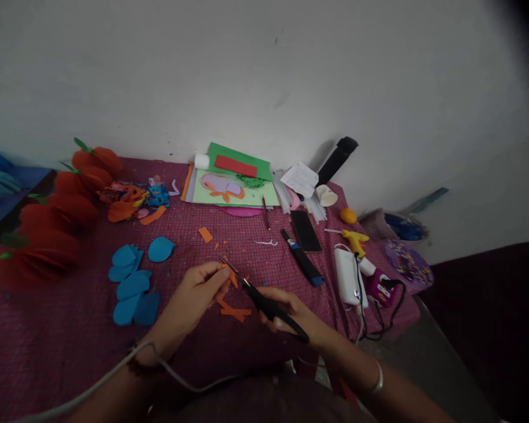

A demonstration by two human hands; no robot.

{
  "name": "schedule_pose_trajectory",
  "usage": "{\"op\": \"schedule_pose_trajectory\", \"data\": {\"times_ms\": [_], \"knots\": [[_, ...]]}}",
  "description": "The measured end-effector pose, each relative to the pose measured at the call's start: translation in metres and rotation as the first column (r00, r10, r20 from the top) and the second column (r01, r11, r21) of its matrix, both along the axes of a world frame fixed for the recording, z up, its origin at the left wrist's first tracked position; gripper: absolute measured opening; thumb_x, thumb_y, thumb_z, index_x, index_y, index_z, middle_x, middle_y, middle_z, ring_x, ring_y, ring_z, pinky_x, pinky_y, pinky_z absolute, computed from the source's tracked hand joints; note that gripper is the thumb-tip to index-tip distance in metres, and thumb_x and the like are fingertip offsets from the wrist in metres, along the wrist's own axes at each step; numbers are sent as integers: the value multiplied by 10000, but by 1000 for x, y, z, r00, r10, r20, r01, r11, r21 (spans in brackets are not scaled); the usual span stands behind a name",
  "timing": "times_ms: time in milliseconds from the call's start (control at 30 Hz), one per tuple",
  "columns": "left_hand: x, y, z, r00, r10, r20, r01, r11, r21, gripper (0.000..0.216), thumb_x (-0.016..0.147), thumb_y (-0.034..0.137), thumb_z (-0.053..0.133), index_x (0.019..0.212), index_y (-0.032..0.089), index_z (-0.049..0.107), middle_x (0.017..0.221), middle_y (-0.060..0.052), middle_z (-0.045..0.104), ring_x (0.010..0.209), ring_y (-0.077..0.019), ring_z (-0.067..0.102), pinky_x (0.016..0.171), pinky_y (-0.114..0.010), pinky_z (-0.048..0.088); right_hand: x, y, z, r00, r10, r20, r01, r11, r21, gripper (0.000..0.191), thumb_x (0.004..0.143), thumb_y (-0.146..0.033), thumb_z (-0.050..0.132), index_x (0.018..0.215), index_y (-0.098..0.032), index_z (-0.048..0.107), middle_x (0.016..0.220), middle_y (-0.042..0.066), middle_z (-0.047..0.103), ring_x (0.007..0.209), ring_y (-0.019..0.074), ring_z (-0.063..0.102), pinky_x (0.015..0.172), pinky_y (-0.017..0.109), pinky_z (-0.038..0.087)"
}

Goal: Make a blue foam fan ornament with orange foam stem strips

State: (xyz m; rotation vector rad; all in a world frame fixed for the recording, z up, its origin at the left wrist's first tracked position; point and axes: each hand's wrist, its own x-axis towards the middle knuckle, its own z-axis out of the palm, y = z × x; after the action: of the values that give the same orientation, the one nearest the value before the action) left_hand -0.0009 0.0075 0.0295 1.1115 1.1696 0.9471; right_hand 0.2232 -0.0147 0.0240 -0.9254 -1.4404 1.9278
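Observation:
My left hand (203, 286) pinches a small piece of orange craft foam (232, 276) above the middle of the table. In my right hand (291, 311) is a pair of black-handled scissors (264, 302), their blades pointing up and left beside the orange piece. Whether the blades touch the foam I cannot tell. Below the hands lie orange offcuts (234, 312), and a small orange rectangle (205, 234) rests farther back. Blue petal-shaped cutouts (133, 286) are grouped left of my left hand, with a single blue petal (161, 249) apart from them.
Orange pumpkin-like decorations (88, 182) line the left side, near a pile of scraps (136, 200). Foam sheets (198, 191) lie at the back. On the right are a box cutter (303, 258), a dark phone-like slab (305, 231), a yellow glue gun (355, 241) and a white power strip (349, 276).

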Motion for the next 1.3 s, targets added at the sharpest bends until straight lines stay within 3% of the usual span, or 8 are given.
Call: {"op": "schedule_pose_trajectory", "data": {"times_ms": [333, 600, 933, 1300], "knots": [[7, 4, -8, 1000, 28, 14, -27, 998, -49, 303, 840, 392, 542, 630, 175, 529, 543, 52, 470, 457, -79, 389, 433, -215, 280, 1, 1, -14, 996, -67, 64, 65, 998, 24, 629, 696, -463, 754, 1250, -219, 584, 954, 36, 615, 812, 153, 547, 782, 302, 439], [7, 7, -9, 1000, -11, -5, 11, 1000, -18, 325, 849, 399, 528, 609, 182, 499, 531, 61, 441, 466, -81, 370, 448, -221, 280, 3, 1, -13, 995, -74, 63, 72, 997, 40, 629, 709, -528, 720, 1228, -193, 604, 833, 25, 590, 699, 125, 504, 651, 257, 434], [6, 12, 0, 999, -22, -28, 20, 996, -92, 298, 777, 433, 567, 621, 181, 535, 509, 63, 434, 436, -83, 372, 416, -211, 272, 6, 6, -11, 995, -51, 88, 46, 997, 55, 566, 734, -450, 723, 1230, -196, 621, 845, 36, 618, 790, 162, 555, 735, 291, 457], [0, 18, -2, 991, -128, 33, 132, 974, -185, 310, 744, 447, 583, 601, 177, 532, 470, 62, 437, 390, -68, 332, 390, -205, 230, 15, 11, -10, 987, -18, 162, 11, 999, 38, 502, 756, -368, 723, 1213, -180, 634, 974, 50, 652, 840, 156, 576, 742, 265, 465]]}}
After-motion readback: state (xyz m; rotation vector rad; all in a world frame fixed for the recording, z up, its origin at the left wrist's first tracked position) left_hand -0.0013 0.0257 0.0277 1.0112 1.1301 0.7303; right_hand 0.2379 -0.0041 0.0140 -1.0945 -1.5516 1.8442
